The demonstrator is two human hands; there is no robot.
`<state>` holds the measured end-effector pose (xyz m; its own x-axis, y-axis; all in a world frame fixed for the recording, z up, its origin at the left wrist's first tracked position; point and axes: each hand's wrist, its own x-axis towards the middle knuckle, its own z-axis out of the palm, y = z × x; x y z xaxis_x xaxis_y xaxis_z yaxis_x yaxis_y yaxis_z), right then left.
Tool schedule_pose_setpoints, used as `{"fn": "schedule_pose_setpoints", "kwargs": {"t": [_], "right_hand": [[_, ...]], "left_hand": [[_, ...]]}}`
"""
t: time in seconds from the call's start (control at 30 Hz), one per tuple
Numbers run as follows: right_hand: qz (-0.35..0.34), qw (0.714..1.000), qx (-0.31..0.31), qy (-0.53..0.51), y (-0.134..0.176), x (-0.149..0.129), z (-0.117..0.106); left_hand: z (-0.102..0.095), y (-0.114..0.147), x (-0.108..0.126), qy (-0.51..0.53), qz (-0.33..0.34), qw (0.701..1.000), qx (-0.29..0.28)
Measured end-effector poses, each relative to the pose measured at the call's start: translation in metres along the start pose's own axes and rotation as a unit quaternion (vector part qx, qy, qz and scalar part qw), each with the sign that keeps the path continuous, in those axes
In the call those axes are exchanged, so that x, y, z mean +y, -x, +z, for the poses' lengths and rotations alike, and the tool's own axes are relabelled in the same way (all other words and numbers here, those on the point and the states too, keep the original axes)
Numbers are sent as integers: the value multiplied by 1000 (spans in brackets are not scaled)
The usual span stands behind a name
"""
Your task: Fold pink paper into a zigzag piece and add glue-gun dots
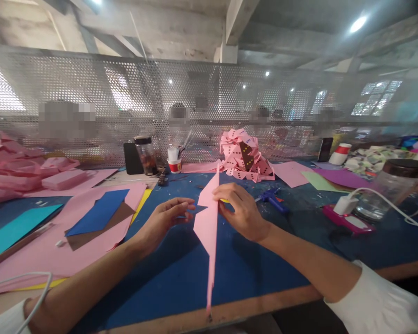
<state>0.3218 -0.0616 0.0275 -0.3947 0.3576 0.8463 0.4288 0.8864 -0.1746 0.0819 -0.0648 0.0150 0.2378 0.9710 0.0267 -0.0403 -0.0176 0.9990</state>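
Note:
A long pink cut-out [207, 227] of paper or foam sheet stands on edge over the blue table mat [167, 273]. Its left side has a notch and pointed corners, and its narrow lower end reaches the table's front edge. My right hand [242, 211] pinches it near the upper part, fingers closed. A bit of yellow shows under those fingers; what it is I cannot make out. To the left of the cut-out, my left hand [172, 215] hovers with fingers curved and apart, holding nothing.
Pink pieces with dark dots [242, 155] are heaped at the back. A blue glue gun [273, 199] lies right of my right hand. Pink sheets [101, 253] with a blue sheet [99, 211] lie left. A magenta power strip [348, 220] and lidded jar [386, 190] stand right, with a white cable.

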Motion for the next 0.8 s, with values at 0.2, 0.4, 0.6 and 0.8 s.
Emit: {"fn": "schedule_pose_setpoints", "kwargs": {"t": [0.2,0.4,0.6,0.8], "right_hand": [[11,999,-6,-40,5,3,10],[46,995,-16,-82,6,3,16],[42,994,-51,-89,9,8,18],[70,993,-47,-81,8,8,21]], "left_hand": [[2,1,-2,114,-40,990,-72],[3,3,-2,150,-82,982,-83],[4,2,0,105,-89,988,-69],[3,1,-2,105,-74,990,-62]]}}
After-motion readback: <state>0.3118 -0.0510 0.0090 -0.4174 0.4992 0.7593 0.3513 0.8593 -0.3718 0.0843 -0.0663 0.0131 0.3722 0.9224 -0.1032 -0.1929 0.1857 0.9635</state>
